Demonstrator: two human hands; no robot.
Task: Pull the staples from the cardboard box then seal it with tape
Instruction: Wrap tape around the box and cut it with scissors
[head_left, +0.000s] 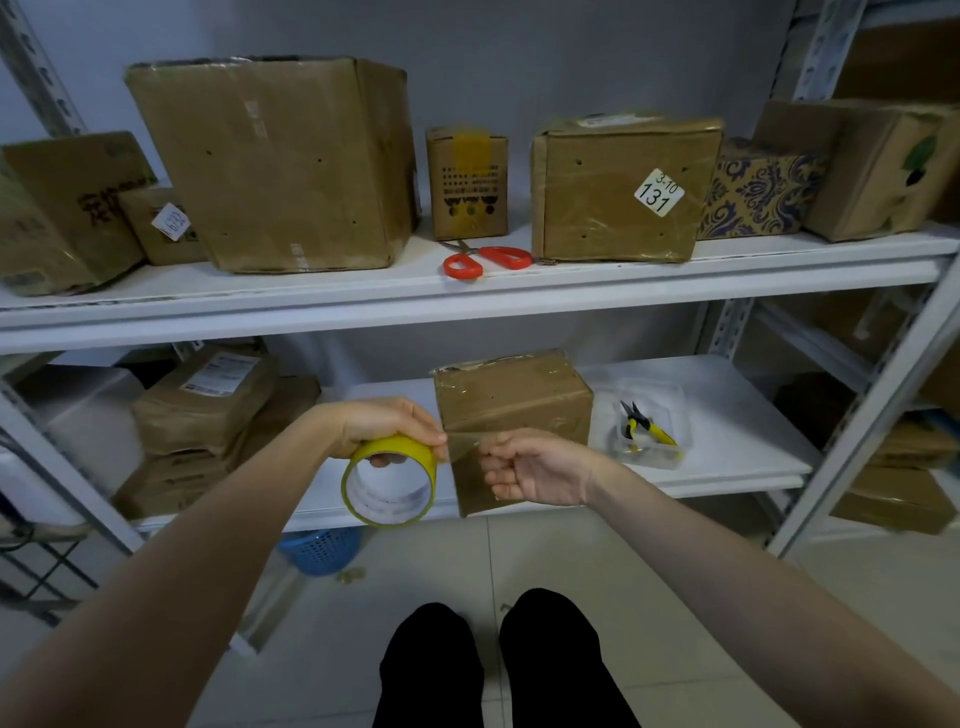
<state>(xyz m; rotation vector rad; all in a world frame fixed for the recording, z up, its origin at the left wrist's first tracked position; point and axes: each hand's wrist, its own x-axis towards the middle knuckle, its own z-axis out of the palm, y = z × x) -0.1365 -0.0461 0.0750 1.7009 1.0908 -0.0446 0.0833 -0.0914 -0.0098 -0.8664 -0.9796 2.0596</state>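
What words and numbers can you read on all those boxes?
"3-10" and "131": white sticker on the upper-shelf box.
White tag on the small left box: digits, too blurred to be sure.
Black handwriting on the far-left box: not readable.
Shipping label on the lower-shelf parcel: too small.

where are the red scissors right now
In the head view the scissors lie near the middle of the upper shelf, just in front of the small taped box and left of the box labelled 131.
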